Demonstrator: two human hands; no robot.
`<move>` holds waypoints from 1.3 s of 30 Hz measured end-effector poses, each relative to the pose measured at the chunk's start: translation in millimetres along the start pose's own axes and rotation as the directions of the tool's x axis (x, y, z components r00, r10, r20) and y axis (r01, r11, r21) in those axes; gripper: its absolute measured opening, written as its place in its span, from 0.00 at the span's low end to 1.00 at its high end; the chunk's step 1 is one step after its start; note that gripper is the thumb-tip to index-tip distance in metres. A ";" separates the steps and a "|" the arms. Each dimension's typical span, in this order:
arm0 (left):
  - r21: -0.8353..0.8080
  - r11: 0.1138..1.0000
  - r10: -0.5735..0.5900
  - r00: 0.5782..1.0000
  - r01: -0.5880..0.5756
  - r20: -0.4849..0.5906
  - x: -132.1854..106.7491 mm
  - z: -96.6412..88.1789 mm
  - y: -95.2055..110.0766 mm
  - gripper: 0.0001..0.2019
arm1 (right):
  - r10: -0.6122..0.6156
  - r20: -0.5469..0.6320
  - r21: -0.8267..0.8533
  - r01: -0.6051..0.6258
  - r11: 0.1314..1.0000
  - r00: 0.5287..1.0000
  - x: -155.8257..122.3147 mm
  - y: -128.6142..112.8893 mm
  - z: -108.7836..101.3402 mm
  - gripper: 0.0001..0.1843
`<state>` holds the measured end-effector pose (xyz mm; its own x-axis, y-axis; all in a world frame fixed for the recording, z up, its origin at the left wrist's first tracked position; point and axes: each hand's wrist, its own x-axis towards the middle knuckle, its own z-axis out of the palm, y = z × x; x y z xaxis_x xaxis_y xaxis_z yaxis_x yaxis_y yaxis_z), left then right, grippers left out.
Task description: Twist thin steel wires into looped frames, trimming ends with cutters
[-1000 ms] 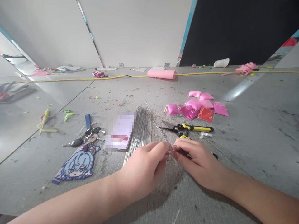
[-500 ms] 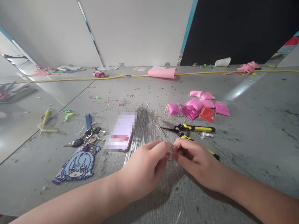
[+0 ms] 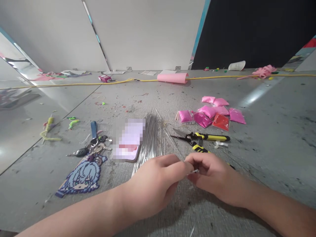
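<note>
My left hand (image 3: 158, 179) and my right hand (image 3: 214, 176) meet low in the middle of the view, fingers closed in a pinch. Between their fingertips shows a short piece of twisted silver wire (image 3: 195, 171); the rest of it is hidden by the fingers. Just beyond my right hand lie shears (image 3: 190, 135) with yellow and black handles, blades apart, one handle partly covered by the hand. A bundle of straight silver wires (image 3: 149, 131) lies past my left hand, beside a phone (image 3: 130, 141) with a blurred screen.
Pink packets (image 3: 208, 112) and a red packet (image 3: 221, 122) lie at the right. Keys (image 3: 81, 151) and a blue pixel-art charm (image 3: 82, 176) are at the left. Along the back run a yellow cord (image 3: 222, 77), a rolled pink sheet (image 3: 172, 78) and a white cup (image 3: 237, 65).
Both hands have shifted slightly right and toward me, with the wire still between their fingers. The twisted part of the wire now shows more plainly. Objects on the table stay in place.
</note>
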<state>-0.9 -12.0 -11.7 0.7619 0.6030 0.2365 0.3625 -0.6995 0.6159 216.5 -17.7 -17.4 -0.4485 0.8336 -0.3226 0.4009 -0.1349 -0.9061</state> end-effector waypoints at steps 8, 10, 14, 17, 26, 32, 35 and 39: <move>0.167 0.986 0.005 0.999 -0.013 0.050 -0.3 -3.1 1.1 0.21 | 0.047 -0.063 -0.011 -0.048 0.999 0.997 -4.1 -9.3 3.3 0.03; 0.193 0.981 -0.013 0.999 0.006 0.036 -0.6 -1.6 -0.2 0.20 | 0.043 -0.108 -0.015 -0.045 0.999 0.993 -2.7 -8.5 3.9 0.04; 0.109 0.989 -0.097 0.995 0.098 -0.017 -0.1 1.9 -2.3 0.16 | 0.010 -0.160 -0.014 -0.013 1.000 0.987 1.7 -3.7 1.8 0.08; 0.059 0.989 -0.134 0.989 0.138 -0.064 1.1 3.3 -2.3 0.12 | -0.022 -0.156 -0.032 0.018 0.999 0.988 3.4 -2.5 -0.4 0.10; 0.093 0.988 -0.119 0.992 0.122 -0.035 1.0 2.4 -1.3 0.11 | -0.023 -0.114 -0.043 0.018 0.999 0.993 3.0 0.3 5.8 0.13; 0.080 0.992 -0.095 0.994 0.100 -0.053 0.9 1.9 -1.0 0.13 | -0.028 -0.116 -0.023 0.025 0.999 0.993 2.2 2.0 8.9 0.13; -0.134 0.977 -0.182 0.976 0.165 -0.123 3.7 1.7 0.6 0.09 | -0.050 -0.111 0.028 0.054 0.998 0.993 1.0 1.5 7.1 0.13; -0.575 0.755 -0.419 0.907 0.316 -0.052 7.6 1.6 3.3 0.11 | -0.156 -0.080 0.126 0.165 0.978 0.985 -3.5 0.7 2.7 0.08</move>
<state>7.0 -10.4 -9.1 0.5111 0.8595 -0.0045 0.2052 -0.1169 0.9717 216.2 -22.2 -17.6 -0.4403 0.8844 -0.1548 0.2174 -0.0622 -0.9741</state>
